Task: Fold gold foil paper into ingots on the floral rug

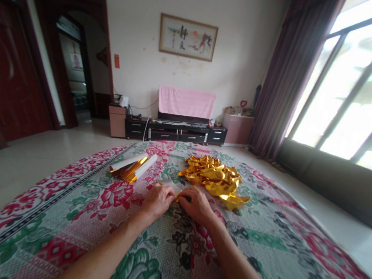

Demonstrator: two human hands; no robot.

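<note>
Gold foil is what both hands are on in the head view. A small gold foil piece (178,196) is pinched between the left hand (158,200) and the right hand (197,206). The fingers of both are curled in and pressed together on it from either side, so only a sliver of gold shows between them. The piece sits low over the floral spread (261,242), about midway across and nearer the far edge than the near one.

By its look the piece is thin, very light and slick, and I judge it would crease sharply and tear under a hard tug. A fingertip hold at its edges or corners suits it better than a grip across the middle. The spread is soft, so it gives little backing for pressing a fold flat.

Just beyond the right hand, toward the far right of the spread, lies a heap of folded gold pieces (213,175) — near that hand but apart from it, and the closest thing to brush. Toward the far left edge lies a stack of foil sheets (133,167), partly rolled with white backs showing, well apart from the left hand. Plain cloth lies on both sides of the forearms and toward the near edge. Past the far edge are the tiled floor (66,150) and a low dark cabinet (176,133).
</note>
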